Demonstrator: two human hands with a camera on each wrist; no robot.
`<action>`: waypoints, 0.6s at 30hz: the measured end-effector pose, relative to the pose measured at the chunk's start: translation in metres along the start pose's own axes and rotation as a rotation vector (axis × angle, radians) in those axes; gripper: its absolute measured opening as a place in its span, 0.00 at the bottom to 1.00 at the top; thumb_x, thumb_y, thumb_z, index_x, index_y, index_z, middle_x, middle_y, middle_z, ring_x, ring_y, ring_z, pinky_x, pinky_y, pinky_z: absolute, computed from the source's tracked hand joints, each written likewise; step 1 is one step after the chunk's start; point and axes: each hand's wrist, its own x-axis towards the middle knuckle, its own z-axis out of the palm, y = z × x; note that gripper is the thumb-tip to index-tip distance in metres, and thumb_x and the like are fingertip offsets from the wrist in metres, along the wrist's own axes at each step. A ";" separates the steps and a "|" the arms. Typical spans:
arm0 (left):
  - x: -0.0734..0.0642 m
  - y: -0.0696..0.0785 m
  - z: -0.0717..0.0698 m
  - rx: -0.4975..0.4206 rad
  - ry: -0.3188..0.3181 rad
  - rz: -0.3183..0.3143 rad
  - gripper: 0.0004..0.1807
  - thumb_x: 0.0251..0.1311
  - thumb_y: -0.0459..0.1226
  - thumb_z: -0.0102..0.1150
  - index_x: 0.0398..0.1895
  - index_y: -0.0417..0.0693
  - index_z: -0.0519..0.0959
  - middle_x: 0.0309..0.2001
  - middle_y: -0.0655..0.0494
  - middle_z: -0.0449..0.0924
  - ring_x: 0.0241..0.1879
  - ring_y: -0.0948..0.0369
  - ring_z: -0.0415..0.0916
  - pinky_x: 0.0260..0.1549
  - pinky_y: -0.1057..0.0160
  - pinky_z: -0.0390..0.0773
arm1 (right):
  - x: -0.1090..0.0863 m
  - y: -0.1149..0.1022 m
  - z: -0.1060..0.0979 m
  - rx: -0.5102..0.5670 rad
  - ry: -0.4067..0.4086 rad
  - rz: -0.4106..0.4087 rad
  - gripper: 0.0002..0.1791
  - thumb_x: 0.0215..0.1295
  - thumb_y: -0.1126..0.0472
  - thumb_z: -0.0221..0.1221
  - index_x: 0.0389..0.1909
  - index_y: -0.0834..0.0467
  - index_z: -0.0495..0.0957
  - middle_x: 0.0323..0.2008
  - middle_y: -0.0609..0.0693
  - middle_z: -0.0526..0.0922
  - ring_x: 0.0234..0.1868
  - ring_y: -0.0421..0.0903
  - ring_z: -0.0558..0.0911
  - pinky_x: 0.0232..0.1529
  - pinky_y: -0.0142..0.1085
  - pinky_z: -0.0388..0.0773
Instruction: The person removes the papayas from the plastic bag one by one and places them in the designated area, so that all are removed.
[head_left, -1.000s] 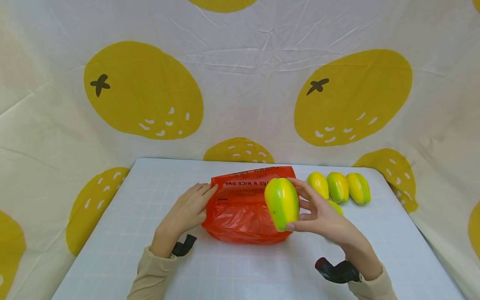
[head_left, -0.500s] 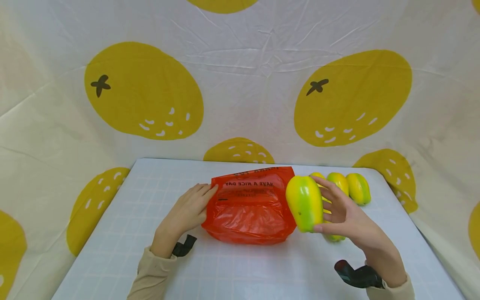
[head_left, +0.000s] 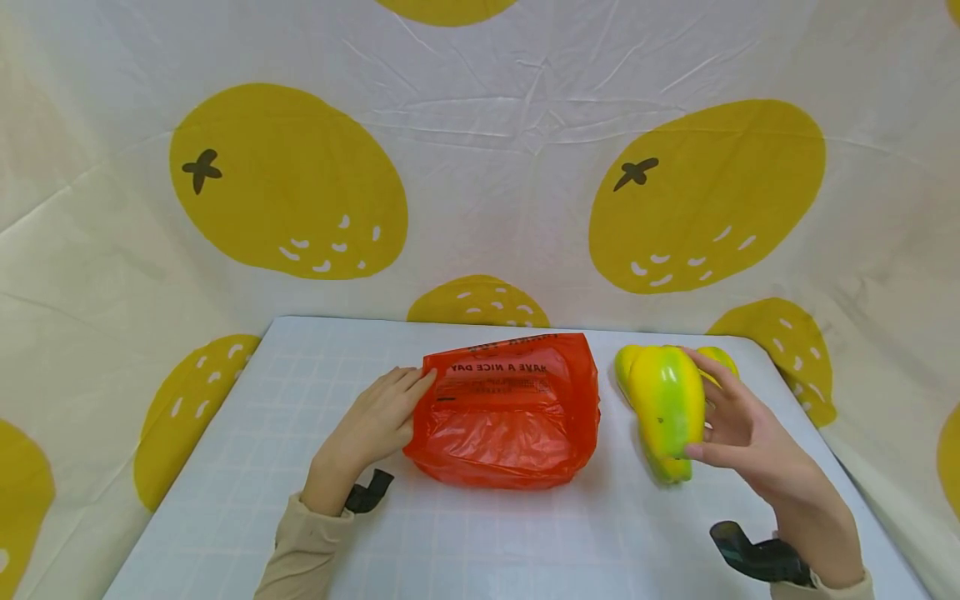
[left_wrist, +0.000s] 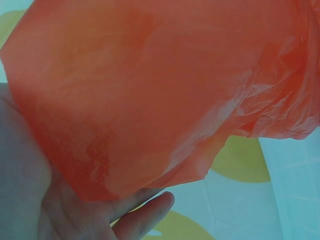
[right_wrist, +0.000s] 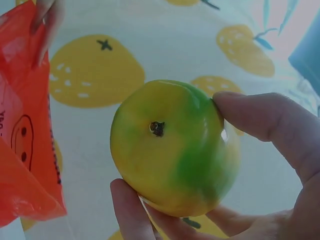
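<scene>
In the head view a red plastic bag [head_left: 495, 425] with mirrored printing stands at the table's middle, its mouth spread. My left hand [head_left: 375, 417] grips its left edge; the left wrist view shows fingers [left_wrist: 145, 215] behind the red film [left_wrist: 130, 100]. To the right of the bag my right hand [head_left: 757, 442] holds a yellow-green papaya [head_left: 663, 400] between thumb and fingers, raised in front of the other fruit. In the right wrist view the held papaya [right_wrist: 170, 150] shows its end with a dark spot, thumb on one side and fingertips on the other.
Partly hidden behind the held papaya, more papayas [head_left: 718, 357] lie at the table's back right, one of them [head_left: 672, 471] closer to the front. A white table [head_left: 480, 542] extends below. Fruit-printed cloth [head_left: 495, 200] hangs behind it.
My right hand has carried the papaya rightward from in front of the bag to in front of the other papayas. The left hand and the bag's left side stay where they were.
</scene>
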 end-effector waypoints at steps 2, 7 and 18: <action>0.000 0.000 0.000 0.000 -0.001 -0.001 0.33 0.53 0.25 0.49 0.67 0.36 0.70 0.63 0.39 0.73 0.64 0.44 0.68 0.66 0.44 0.65 | -0.003 0.003 -0.007 0.006 0.009 -0.013 0.51 0.55 0.86 0.52 0.78 0.57 0.45 0.68 0.53 0.65 0.54 0.46 0.77 0.50 0.38 0.82; 0.000 0.000 0.000 -0.004 -0.003 0.001 0.33 0.52 0.24 0.49 0.68 0.35 0.70 0.64 0.39 0.72 0.64 0.43 0.67 0.67 0.44 0.64 | -0.013 0.014 -0.024 -0.020 0.057 -0.002 0.51 0.55 0.86 0.51 0.79 0.57 0.45 0.66 0.51 0.67 0.53 0.45 0.78 0.49 0.36 0.82; 0.000 0.000 0.000 -0.002 -0.002 0.003 0.34 0.52 0.24 0.49 0.67 0.35 0.70 0.63 0.39 0.73 0.64 0.43 0.68 0.66 0.44 0.64 | -0.034 0.037 -0.059 -0.097 0.198 0.086 0.50 0.58 0.85 0.53 0.79 0.55 0.47 0.65 0.47 0.65 0.53 0.40 0.79 0.46 0.33 0.83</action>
